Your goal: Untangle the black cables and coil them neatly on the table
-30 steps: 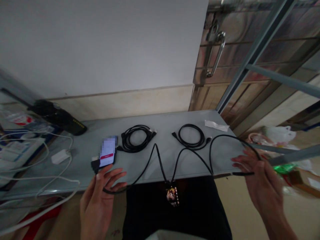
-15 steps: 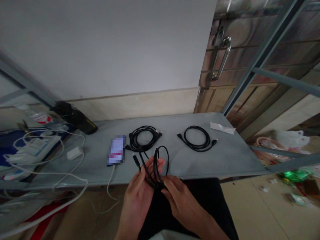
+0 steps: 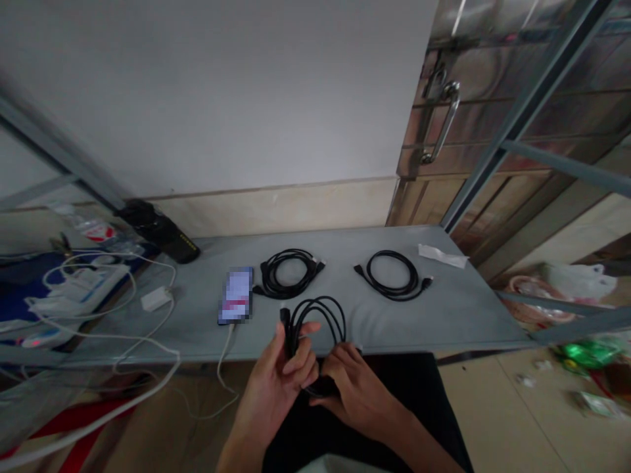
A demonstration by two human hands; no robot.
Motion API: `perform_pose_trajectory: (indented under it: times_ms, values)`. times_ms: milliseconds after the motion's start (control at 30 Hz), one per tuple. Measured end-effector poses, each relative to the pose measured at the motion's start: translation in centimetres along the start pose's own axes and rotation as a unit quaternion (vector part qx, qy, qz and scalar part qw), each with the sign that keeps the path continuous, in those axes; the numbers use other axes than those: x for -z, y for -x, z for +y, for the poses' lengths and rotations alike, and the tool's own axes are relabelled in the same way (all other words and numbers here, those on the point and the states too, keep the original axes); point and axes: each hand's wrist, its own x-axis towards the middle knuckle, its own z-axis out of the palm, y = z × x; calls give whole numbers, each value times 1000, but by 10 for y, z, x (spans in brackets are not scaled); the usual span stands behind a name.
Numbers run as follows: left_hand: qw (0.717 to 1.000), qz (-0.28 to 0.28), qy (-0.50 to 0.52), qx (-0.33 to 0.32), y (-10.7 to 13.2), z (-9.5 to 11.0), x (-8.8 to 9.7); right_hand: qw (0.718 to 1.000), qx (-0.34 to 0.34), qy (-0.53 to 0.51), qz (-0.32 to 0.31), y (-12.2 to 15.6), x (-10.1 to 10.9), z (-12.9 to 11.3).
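Observation:
Between my hands, over the front edge of the grey table [image 3: 315, 338], is a looped black cable [image 3: 329, 303]. My left hand [image 3: 288, 368] grips one side of the loops, with a dark plug end [image 3: 284, 316] sticking up above the thumb. On the other side of the loops, my right hand [image 3: 352, 387] is closed around the cable, its fingertips partly hidden. Behind my hands a coiled black cable [image 3: 288, 289] lies flat on the table. Another coiled black cable [image 3: 394, 292] rests to the right, its two plug ends pointing outward.
A phone [image 3: 236, 295] with a white charging lead lies left of the coils. Further left are a white adapter [image 3: 156, 299], a power strip [image 3: 91, 289], tangled white cords and a black bottle [image 3: 160, 230]. A white paper strip [image 3: 442, 256] lies at the right.
The loose cable is gathered into rounder loops. My left hand has closed from an open palm around it, and my right hand has shifted slightly right. The view has shifted slightly.

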Motion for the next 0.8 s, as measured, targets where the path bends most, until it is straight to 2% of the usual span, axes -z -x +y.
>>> perform_pose_trajectory:
  times_ms: [100, 167, 200, 233, 367, 433, 533, 600, 700, 733, 800]
  values:
    - [990, 35, -119, -65, -15, 12, 14, 997, 34, 74, -21, -21, 7, 20]
    - [963, 75, -220, -133, -35, 24, 27, 990, 56, 125, -32, -44, 13, 35]
    - [938, 97, -280, -177, -48, 31, 34, 987, 63, 145, -31, -58, 16, 43]
    - [896, 129, -356, -233, -62, 40, 42, 984, 66, 162, -29, -74, 18, 51]
    - [818, 210, -437, -311, -115, 70, 66, 977, 47, 204, -38, -133, 11, 79]
    - [774, 252, -471, -340, -129, 77, 72, 974, 40, 213, -59, -153, 1, 91]
    - [710, 291, -516, -380, -134, 72, 76, 973, 46, 213, -76, -166, -15, 104]
    - [659, 259, -582, -400, -132, 61, 79, 974, 50, 207, -80, -166, -21, 109]
    - [568, 132, -703, -407, -130, 45, 88, 977, 48, 194, -77, -158, -20, 114]
    - [550, 97, -725, -403, -130, 42, 91, 978, 44, 188, -72, -153, -16, 115]
    - [547, 60, -735, -396, -130, 38, 100, 983, 28, 175, -50, -137, -3, 120]
